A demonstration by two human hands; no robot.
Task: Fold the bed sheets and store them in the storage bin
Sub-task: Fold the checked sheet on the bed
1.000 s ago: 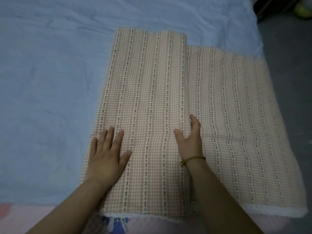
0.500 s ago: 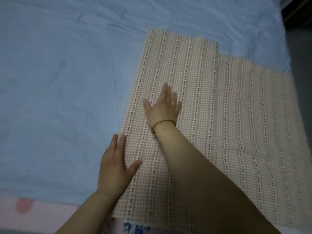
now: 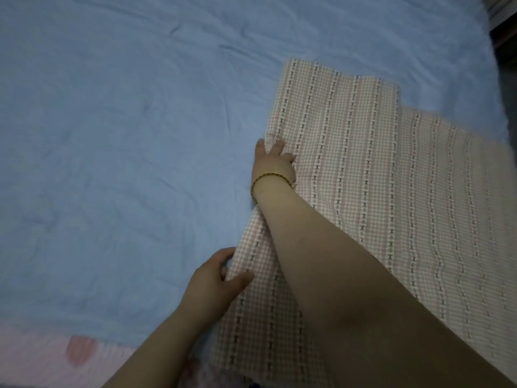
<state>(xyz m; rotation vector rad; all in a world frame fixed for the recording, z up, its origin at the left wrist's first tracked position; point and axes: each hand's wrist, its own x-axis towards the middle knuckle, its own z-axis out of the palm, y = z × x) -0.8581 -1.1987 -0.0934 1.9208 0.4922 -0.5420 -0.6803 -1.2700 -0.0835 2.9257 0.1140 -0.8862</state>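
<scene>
A pink checked bed sheet with dark-patterned stripes [image 3: 363,169] lies partly folded on the right of the blue bed, its left part doubled over the rest. My right hand [image 3: 272,166], with a gold bracelet at the wrist, reaches across to the sheet's left edge and its fingers curl onto that edge. Nearer to me, my left hand [image 3: 215,278] grips the same left edge, thumb on top and fingers under the cloth. No storage bin is in view.
The blue bed cover [image 3: 112,149] fills the left and far side. A pink patterned cloth [image 3: 56,357] shows along the near edge. Dark floor and furniture [image 3: 506,32] lie past the bed's right edge.
Both hands have moved left from the top of the folded sheet to its left edge. They lay flat before; now the left hand grips the edge and the right hand's fingers curl onto it.
</scene>
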